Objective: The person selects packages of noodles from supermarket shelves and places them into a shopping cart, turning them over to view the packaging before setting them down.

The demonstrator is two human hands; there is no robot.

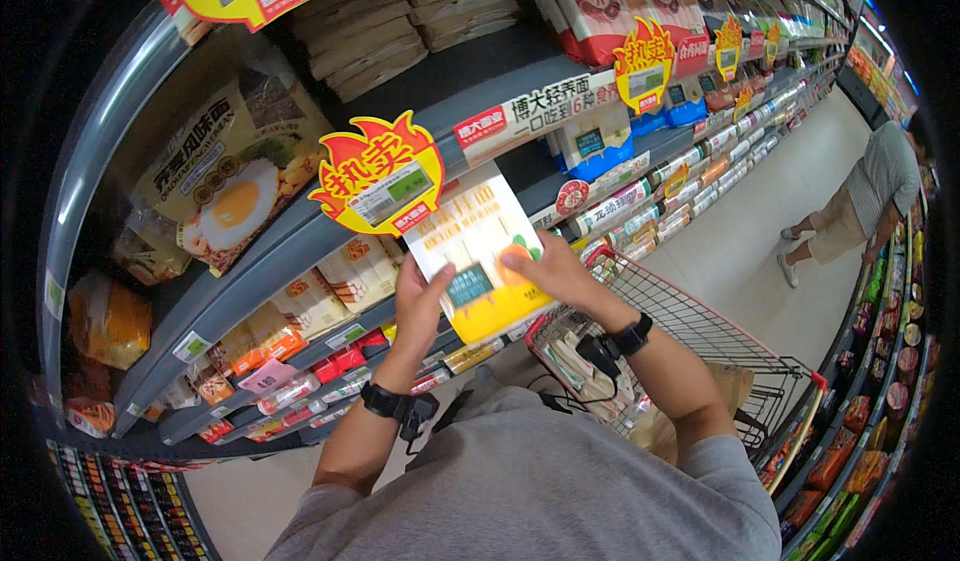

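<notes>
Both hands hold a white and yellow package of dried noodles upright in front of the shelves. My left hand grips its left edge, thumb on the front. On the right edge is my right hand, its thumb over a printed orange fruit. A flame-shaped price tag overlaps the package's top left corner. Similar packages with blue bottoms stand on a shelf beyond it. Dark straps with small devices are on both wrists.
A wire shopping cart holding several goods stands to the right of my body. Curved shelf edges with bagged noodles run along the left and front. Another person stands in the aisle at the right, beside more stocked shelves.
</notes>
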